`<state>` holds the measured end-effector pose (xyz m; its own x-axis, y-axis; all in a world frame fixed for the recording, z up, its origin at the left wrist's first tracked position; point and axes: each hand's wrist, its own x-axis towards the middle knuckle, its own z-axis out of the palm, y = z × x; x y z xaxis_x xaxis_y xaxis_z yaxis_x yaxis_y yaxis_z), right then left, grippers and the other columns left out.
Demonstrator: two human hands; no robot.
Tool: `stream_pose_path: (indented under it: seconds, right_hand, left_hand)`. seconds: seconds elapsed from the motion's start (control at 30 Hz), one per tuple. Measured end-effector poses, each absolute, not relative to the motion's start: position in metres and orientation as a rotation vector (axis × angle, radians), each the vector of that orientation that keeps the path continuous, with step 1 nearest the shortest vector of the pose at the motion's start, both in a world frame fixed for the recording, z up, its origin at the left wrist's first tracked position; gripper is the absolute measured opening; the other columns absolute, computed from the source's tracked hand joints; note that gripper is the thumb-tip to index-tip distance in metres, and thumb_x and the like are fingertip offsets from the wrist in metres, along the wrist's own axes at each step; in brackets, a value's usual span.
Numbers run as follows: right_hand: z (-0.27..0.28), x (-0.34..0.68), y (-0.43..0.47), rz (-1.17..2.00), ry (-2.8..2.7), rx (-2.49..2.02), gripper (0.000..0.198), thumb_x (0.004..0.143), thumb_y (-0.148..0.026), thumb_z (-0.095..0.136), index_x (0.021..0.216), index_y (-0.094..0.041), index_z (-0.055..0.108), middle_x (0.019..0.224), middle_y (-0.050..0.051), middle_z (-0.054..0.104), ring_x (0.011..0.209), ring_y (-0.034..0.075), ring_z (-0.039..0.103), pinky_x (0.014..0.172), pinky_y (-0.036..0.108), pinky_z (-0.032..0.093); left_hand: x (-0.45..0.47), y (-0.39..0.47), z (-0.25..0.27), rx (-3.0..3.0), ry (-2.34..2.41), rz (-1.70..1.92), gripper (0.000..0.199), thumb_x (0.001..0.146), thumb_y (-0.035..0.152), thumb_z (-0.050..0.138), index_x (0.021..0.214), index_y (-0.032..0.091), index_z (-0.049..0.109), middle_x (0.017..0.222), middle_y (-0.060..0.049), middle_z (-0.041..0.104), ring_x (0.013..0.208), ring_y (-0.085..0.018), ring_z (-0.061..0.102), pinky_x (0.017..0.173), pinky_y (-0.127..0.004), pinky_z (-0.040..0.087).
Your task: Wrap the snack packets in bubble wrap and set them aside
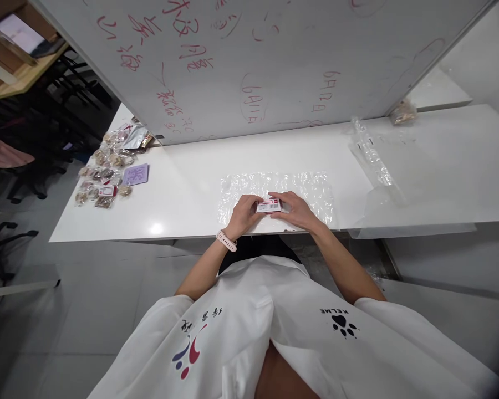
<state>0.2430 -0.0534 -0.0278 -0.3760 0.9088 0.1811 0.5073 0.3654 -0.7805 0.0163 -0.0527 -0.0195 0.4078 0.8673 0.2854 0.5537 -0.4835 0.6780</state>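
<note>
Between my two hands is a small red and white box (268, 206) with a barcode on its upper face. My left hand (246, 215), with a pale pink band on its wrist, grips the box's left end. The right end is pinched by the thumb and fingers of my right hand (295, 210). Both hands are closed on the box. Beneath them a sheet of clear bubble wrap (237, 191) lies flat along the table's near edge.
Small clear-wrapped packets (108, 158) and a purple card or box (135, 174) lie at the white table's (183, 183) left. A whiteboard (249, 61) with red writing stands behind. Clear plastic packaging (374, 155) lies right, and another wrapped packet (403, 112) sits far right.
</note>
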Motion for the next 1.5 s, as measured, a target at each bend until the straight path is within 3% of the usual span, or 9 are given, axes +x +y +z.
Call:
stream_pose_path:
  seconds: [0.17,0.27,0.4,0.63,0.83,1.07,1.3,1.4,1.5]
  right_hand:
    - [-0.025,0.243,-0.054,0.747,-2.121,-1.145,0.054,0.084,-0.053,0.069,0.133,-0.032,0.062,0.112,0.005,0.069,0.104,0.026,0.059,0.092,0.045,0.050]
    - [-0.024,0.242,-0.056,0.721,-2.140,-1.103,0.040,0.092,-0.051,0.059,0.126,-0.031,0.067,0.107,0.006,0.068,0.100,0.024,0.059,0.091,0.044,0.050]
    - [-0.024,0.241,-0.056,0.721,-2.139,-1.099,0.039,0.096,-0.050,0.053,0.126,-0.030,0.068,0.107,0.007,0.068,0.100,0.024,0.058,0.090,0.043,0.050]
    - [-0.023,0.241,-0.064,0.736,-2.143,-1.103,0.040,0.096,-0.051,0.051,0.124,-0.028,0.068,0.107,0.008,0.068,0.096,0.023,0.059,0.089,0.043,0.049]
    - [-0.026,0.239,-0.083,0.627,-2.191,-1.142,0.043,0.095,-0.053,0.054,0.128,-0.027,0.065,0.108,0.009,0.067,0.098,0.025,0.059,0.086,0.043,0.050]
    - [-0.030,0.224,-0.088,0.318,-2.187,-1.323,0.047,0.096,-0.052,0.052,0.132,-0.024,0.061,0.106,0.011,0.066,0.098,0.028,0.058,0.085,0.042,0.049]
    - [-0.022,0.225,-0.089,0.266,-2.396,-1.287,0.050,0.100,-0.043,0.046,0.145,-0.022,0.048,0.129,0.013,0.062,0.113,0.032,0.054,0.090,0.048,0.045]
    - [-0.020,0.226,-0.088,0.266,-2.414,-1.295,0.049,0.101,-0.039,0.041,0.146,-0.019,0.047,0.129,0.014,0.063,0.111,0.032,0.054,0.091,0.048,0.046]
    - [-0.015,0.225,-0.089,0.293,-2.434,-1.274,0.049,0.102,-0.037,0.039,0.147,-0.018,0.045,0.129,0.015,0.061,0.112,0.032,0.054,0.092,0.049,0.046]
  left_hand:
    - [0.018,-0.058,-0.018,2.256,1.212,0.826,0.026,0.088,0.030,0.068,0.111,0.021,0.059,0.098,-0.005,0.066,0.093,-0.021,0.056,0.081,-0.036,0.050]
    - [0.016,-0.070,-0.018,2.302,1.221,0.862,0.032,0.091,0.031,0.065,0.120,0.021,0.055,0.114,-0.010,0.062,0.107,-0.024,0.057,0.088,-0.040,0.051]
    - [0.009,-0.097,-0.021,2.496,1.151,0.807,0.040,0.091,0.034,0.063,0.126,0.022,0.051,0.130,-0.014,0.053,0.122,-0.029,0.051,0.097,-0.047,0.049]
    - [-0.006,-0.120,-0.030,2.634,1.189,0.650,0.032,0.093,0.016,0.055,0.125,0.021,0.051,0.124,-0.011,0.060,0.112,-0.026,0.056,0.089,-0.044,0.050]
    - [-0.003,-0.119,-0.034,2.634,1.233,0.766,0.011,0.098,0.024,0.052,0.102,0.021,0.061,0.095,-0.006,0.066,0.086,-0.020,0.057,0.074,-0.036,0.046]
    - [0.004,-0.116,-0.033,2.577,1.235,0.852,0.016,0.099,0.030,0.052,0.094,0.021,0.064,0.094,-0.006,0.066,0.084,-0.019,0.057,0.072,-0.035,0.048]
    - [0.005,-0.114,-0.036,2.674,1.211,0.733,0.024,0.102,0.027,0.041,0.095,0.020,0.063,0.092,-0.007,0.067,0.081,-0.019,0.060,0.071,-0.035,0.050]
    - [0.009,-0.110,-0.034,2.721,1.170,0.741,0.023,0.101,0.020,0.040,0.092,0.019,0.061,0.094,-0.008,0.068,0.089,-0.021,0.063,0.075,-0.038,0.052]
    - [0.016,-0.102,-0.025,2.688,1.122,0.824,0.021,0.100,0.016,0.039,0.098,0.020,0.059,0.114,-0.011,0.068,0.116,-0.025,0.060,0.095,-0.047,0.052]
